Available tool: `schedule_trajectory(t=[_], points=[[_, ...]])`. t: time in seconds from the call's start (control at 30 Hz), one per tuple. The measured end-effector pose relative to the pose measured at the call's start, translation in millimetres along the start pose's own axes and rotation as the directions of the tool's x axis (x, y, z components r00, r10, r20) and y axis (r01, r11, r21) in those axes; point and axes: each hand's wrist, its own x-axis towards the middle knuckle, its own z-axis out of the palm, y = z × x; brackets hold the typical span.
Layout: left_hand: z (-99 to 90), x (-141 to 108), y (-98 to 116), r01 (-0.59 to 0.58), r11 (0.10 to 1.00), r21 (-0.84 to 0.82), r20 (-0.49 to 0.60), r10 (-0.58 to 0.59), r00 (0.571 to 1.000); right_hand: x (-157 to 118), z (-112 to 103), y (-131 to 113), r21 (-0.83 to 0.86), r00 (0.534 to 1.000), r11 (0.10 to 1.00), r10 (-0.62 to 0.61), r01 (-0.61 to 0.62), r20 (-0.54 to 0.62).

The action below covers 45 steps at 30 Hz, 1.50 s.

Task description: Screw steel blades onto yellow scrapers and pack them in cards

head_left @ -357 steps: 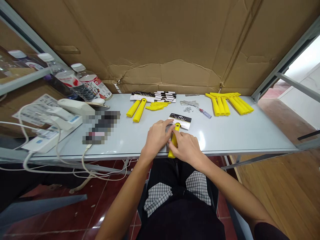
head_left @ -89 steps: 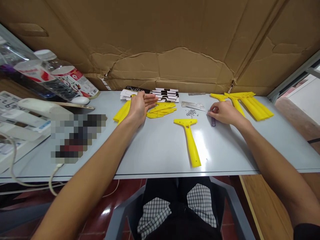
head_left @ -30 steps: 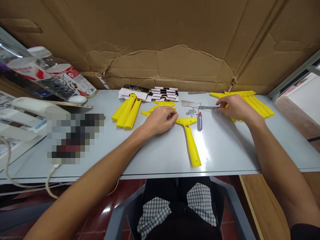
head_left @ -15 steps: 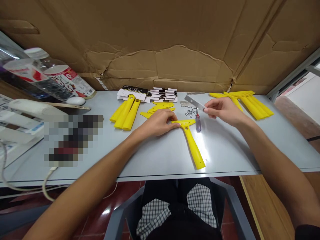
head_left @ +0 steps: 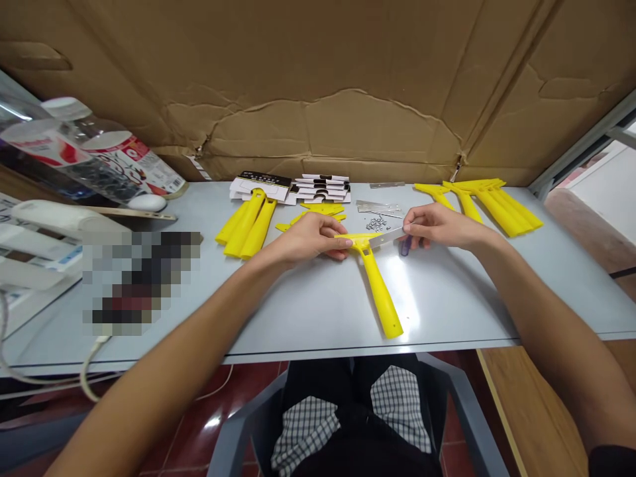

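My left hand [head_left: 313, 237] grips the head of a yellow plastic scraper [head_left: 381, 291] at its left end, thumb on top. The scraper's handle points toward me on the table. In my right hand [head_left: 434, 225], a flat metal blade [head_left: 388, 236] is pinched between thumb and fingers. Its free end lies over the right part of the scraper's head. A screwdriver [head_left: 406, 245] with a purple handle shows just under my right fingers; whether they touch it I cannot tell. Behind the head lie a pile of small screws [head_left: 376, 224] and more metal blades [head_left: 377, 207].
Yellow handles [head_left: 258, 228] and flat yellow pieces [head_left: 322, 209] lie at the left, near folded cards [head_left: 322, 187]. More yellow scrapers [head_left: 507, 205] are at the back right. Plastic bottles [head_left: 134, 159] and a white cable [head_left: 87, 371] are at the far left. Cardboard [head_left: 318, 79] walls the back.
My right hand has brought the blade left and down onto the scraper's head. The screwdriver appears shifted right and is now partly hidden by my fingers. The left hand still holds the head.
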Motion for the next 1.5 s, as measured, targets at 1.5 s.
schedule_trajectory(t=[1.5], points=[[23.4,-16.5,9.7,-0.027,0.984,-0.176,-0.029,0.022,0.999,-5.6,38.1,-23.9,0.160,0.928,0.962,-0.158,0.222,-0.338]])
